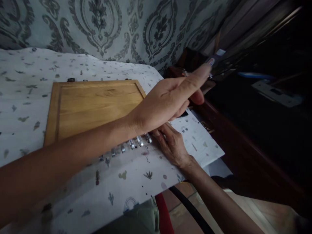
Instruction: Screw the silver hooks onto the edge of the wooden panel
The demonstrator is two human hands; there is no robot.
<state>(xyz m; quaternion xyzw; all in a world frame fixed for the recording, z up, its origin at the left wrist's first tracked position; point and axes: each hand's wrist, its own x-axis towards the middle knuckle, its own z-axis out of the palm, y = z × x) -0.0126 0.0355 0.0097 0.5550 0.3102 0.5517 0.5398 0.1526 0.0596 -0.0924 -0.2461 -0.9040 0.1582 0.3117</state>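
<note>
My left hand point(165, 97) crosses over to the right, above the table, with one finger stretched out and others partly bent. Its tip comes up to a small tube with a white cap point(215, 58); whether they touch is unclear from the blur. Nothing shows in its grasp. Below it, my right hand point(172, 143) rests on the tablecloth, fingers extended and partly hidden by the left hand. Beside its fingertips stands a row of shiny metal rings point(139, 141). Behind my left forearm lies a wooden panel with a raised border point(97, 104), its near edge covered.
A patterned white tablecloth point(21, 97) covers the table, whose right corner juts toward dark red furniture point(226, 146). A pale, flat item point(276, 92) and a blue item point(254, 75) lie on a dark surface at right. A patterned curtain point(131, 29) hangs behind.
</note>
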